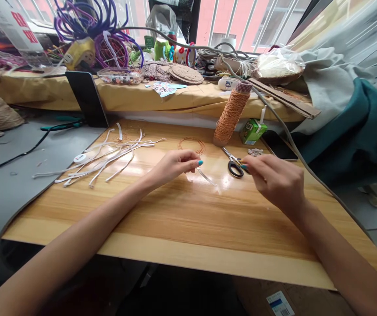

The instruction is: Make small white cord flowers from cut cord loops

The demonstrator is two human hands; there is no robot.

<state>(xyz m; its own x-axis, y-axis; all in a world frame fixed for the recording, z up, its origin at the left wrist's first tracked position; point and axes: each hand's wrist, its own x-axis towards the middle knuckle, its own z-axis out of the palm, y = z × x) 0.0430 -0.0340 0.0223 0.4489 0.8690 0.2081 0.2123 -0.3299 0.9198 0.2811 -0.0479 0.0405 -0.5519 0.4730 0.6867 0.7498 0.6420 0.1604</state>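
The right hand (275, 182) covers the near handles of the scissors (232, 161), whatever its fingertips pinch is too small to tell, the thin strand (207, 177) by the left hand (175, 166) blurs into glare, and at six o'clock both forearms leave the frame.

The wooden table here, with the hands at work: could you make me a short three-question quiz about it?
1. True or false: the scissors lie shut on the table.
2. Which hand pinches the thin strip at its end? A) left hand B) right hand
3. What stands just left of the green carton?

Key: 1. True, as far as the blades show. 2. A. 3. The cone of orange cord.
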